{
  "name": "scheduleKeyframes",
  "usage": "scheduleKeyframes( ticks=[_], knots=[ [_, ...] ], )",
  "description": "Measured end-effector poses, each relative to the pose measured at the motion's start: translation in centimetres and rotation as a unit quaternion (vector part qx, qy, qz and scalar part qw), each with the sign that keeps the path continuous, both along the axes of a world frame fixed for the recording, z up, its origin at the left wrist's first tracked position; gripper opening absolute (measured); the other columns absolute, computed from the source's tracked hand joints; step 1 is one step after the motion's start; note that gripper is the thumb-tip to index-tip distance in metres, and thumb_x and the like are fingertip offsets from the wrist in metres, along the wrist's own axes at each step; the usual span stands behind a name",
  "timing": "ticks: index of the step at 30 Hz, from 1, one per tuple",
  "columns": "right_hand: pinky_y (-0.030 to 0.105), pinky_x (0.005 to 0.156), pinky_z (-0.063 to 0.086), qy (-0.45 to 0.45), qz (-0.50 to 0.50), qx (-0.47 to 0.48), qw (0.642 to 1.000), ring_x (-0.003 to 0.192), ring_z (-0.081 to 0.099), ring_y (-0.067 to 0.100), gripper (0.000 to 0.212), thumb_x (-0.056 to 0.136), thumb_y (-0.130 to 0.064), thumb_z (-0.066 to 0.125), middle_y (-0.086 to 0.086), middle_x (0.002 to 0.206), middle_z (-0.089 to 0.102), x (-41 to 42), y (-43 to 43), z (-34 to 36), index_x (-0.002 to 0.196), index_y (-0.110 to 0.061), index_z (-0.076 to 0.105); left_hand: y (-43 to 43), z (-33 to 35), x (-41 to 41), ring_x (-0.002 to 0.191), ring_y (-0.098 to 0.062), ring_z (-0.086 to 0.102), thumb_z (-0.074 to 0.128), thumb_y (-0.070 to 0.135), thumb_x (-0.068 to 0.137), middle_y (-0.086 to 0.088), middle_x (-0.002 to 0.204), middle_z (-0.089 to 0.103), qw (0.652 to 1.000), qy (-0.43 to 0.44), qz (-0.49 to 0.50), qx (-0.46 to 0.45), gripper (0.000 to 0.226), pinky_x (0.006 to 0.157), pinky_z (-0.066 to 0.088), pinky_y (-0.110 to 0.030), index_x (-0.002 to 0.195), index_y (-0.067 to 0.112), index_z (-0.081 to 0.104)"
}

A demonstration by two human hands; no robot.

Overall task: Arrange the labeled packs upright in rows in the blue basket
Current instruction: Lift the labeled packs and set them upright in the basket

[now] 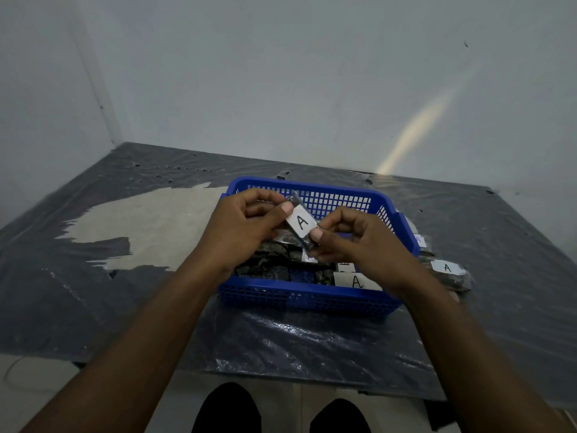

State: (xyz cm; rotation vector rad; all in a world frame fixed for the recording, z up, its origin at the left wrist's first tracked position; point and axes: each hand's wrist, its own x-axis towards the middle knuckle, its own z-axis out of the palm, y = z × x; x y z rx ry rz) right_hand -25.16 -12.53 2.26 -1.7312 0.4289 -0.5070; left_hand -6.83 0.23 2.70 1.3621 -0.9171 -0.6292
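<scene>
A blue mesh basket (307, 296) sits on a dark plastic sheet in front of me. Above its middle, a small dark pack with a white label marked "A" (301, 222) is held tilted between both hands. My left hand (246, 226) pinches its upper end and my right hand (359, 237) pinches its lower end. Inside the basket lie several dark packs (268, 267); one labeled "A" (356, 281) rests near the front right corner. More labeled packs (446, 270) lie outside, right of the basket.
The dark plastic sheet (93, 307) covers the floor, with a bare pale patch (150, 223) to the left. White walls rise behind and at left. My knees (228, 407) show at the bottom edge.
</scene>
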Motion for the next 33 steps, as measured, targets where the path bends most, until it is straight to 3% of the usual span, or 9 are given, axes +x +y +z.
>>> scheduleKeyframes(
  ticks=[4,7,10,14,16,19,25,28,33],
  knots=[
    [0.036,0.081,0.062,0.043,-0.03,-0.107,0.993,0.094,0.074,0.015,0.035,0.082,-0.041,0.075,-0.004,0.107,0.075,-0.2,0.3,1.0,0.112,-0.023,0.069,-0.2,0.4,0.4,0.088,-0.019,0.075,0.077,0.024,0.082,-0.003,0.092,0.078,0.999,-0.037,-0.018,0.005,0.017,0.078,0.062,-0.034,0.099,0.018,0.075],
    [0.028,0.081,0.061,0.013,-0.035,-0.15,0.988,0.095,0.074,0.01,0.041,0.088,-0.034,0.073,-0.008,0.114,0.073,0.2,0.2,1.9,0.127,-0.029,0.063,-0.1,0.6,0.3,0.089,-0.012,0.075,0.078,0.03,0.081,0.002,0.092,0.078,0.994,-0.083,-0.057,0.034,0.021,0.079,0.06,-0.026,0.1,0.022,0.076],
    [0.029,0.08,0.061,0.016,0.002,-0.127,0.992,0.092,0.075,0.016,0.033,0.088,-0.024,0.074,-0.001,0.108,0.075,0.8,0.2,2.0,0.12,-0.025,0.069,0.2,0.3,0.1,0.088,-0.006,0.074,0.075,0.036,0.083,0.007,0.093,0.078,0.992,-0.106,-0.051,0.049,0.024,0.082,0.06,-0.028,0.105,0.026,0.074],
    [0.036,0.081,0.062,0.066,-0.023,-0.138,0.988,0.085,0.076,0.017,0.023,0.085,-0.022,0.077,0.0,0.103,0.075,1.3,-0.9,1.5,0.108,-0.023,0.073,0.9,-0.6,0.9,0.097,0.008,0.063,0.062,0.049,0.09,0.022,0.109,0.067,0.953,-0.281,0.103,0.054,0.041,0.082,0.046,-0.011,0.126,0.03,0.061],
    [0.038,0.079,0.063,0.117,-0.03,-0.19,0.974,0.078,0.076,0.013,0.017,0.087,-0.018,0.076,-0.002,0.101,0.074,1.7,-1.5,1.0,0.103,-0.019,0.071,1.4,-1.5,1.8,0.112,-0.002,0.055,0.055,0.044,0.096,0.015,0.125,0.058,0.921,-0.348,0.163,0.067,0.044,0.09,0.043,-0.019,0.136,0.024,0.054],
    [0.034,0.075,0.063,0.176,-0.009,-0.26,0.949,0.073,0.072,0.007,0.009,0.089,-0.014,0.072,-0.004,0.096,0.072,2.8,-1.8,0.4,0.098,-0.016,0.071,1.6,-2.8,2.9,0.122,-0.02,0.053,0.048,0.028,0.101,-0.002,0.14,0.053,0.915,-0.357,0.155,0.104,0.043,0.098,0.044,-0.034,0.141,0.015,0.044],
    [0.022,0.082,0.055,0.25,0.029,-0.321,0.913,0.09,0.066,0.006,0.009,0.088,-0.016,0.072,-0.007,0.098,0.07,4.2,-1.7,-0.9,0.097,-0.017,0.071,1.2,-3.9,3.2,0.118,-0.024,0.052,0.04,0.018,0.102,-0.007,0.135,0.051,0.902,-0.367,0.182,0.134,0.04,0.087,0.041,-0.031,0.142,0.013,0.037],
    [0.005,0.064,0.046,0.281,0.032,-0.344,0.895,0.079,0.062,-0.001,0.01,0.088,-0.016,0.072,-0.012,0.089,0.068,4.4,-1.6,-1.5,0.098,-0.016,0.073,1.0,-4.2,3.6,0.116,-0.027,0.054,0.039,0.016,0.102,-0.01,0.137,0.051,0.9,-0.355,0.191,0.164,0.04,0.083,0.038,-0.029,0.142,0.01,0.039],
    [0.004,0.058,0.041,0.311,0.02,-0.362,0.878,0.069,0.057,-0.008,0.011,0.085,-0.017,0.076,-0.012,0.09,0.07,4.6,-1.6,-1.6,0.096,-0.016,0.077,1.0,-4.2,3.8,0.115,-0.029,0.054,0.044,0.006,0.097,-0.013,0.142,0.046,0.898,-0.349,0.19,0.189,0.049,0.084,0.041,-0.031,0.145,0.009,0.035]
  ],
)
